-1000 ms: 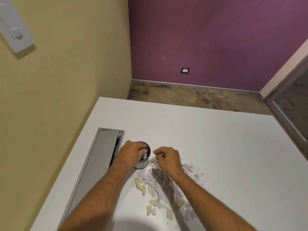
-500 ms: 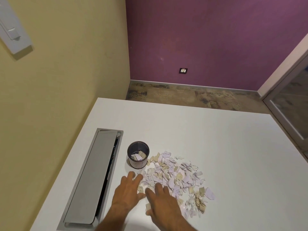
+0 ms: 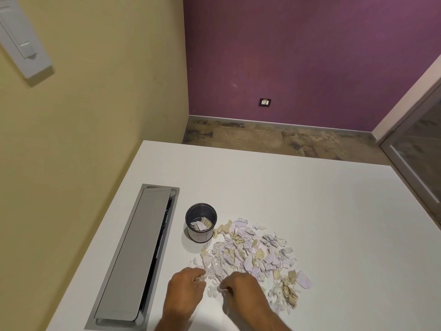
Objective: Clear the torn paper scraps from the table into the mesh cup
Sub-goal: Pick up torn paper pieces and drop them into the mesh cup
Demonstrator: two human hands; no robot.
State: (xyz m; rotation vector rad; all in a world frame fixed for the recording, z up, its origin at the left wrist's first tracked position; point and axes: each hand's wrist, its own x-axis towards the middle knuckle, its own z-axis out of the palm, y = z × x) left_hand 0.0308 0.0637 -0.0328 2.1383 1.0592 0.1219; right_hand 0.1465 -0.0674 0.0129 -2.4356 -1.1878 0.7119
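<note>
A dark mesh cup (image 3: pixel 201 222) stands upright on the white table (image 3: pixel 310 199) with a few torn scraps lying in its bottom. To its right and nearer me spreads a loose pile of white, lilac and beige paper scraps (image 3: pixel 253 254). My left hand (image 3: pixel 186 289) rests at the pile's near left edge, fingers curled around some scraps. My right hand (image 3: pixel 241 292) sits beside it on the near edge, fingers pinched on scraps. Both hands are well in front of the cup.
A long grey cable-tray lid (image 3: pixel 136 256) is set into the table left of the cup, partly open along its right side. A yellow wall runs along the table's left edge. The far table edge drops to a carpeted floor (image 3: pixel 274 137).
Both hands left the cup, came back to the near edge of the pile and went from flat, spread fingers to curled fingers gathering scraps.
</note>
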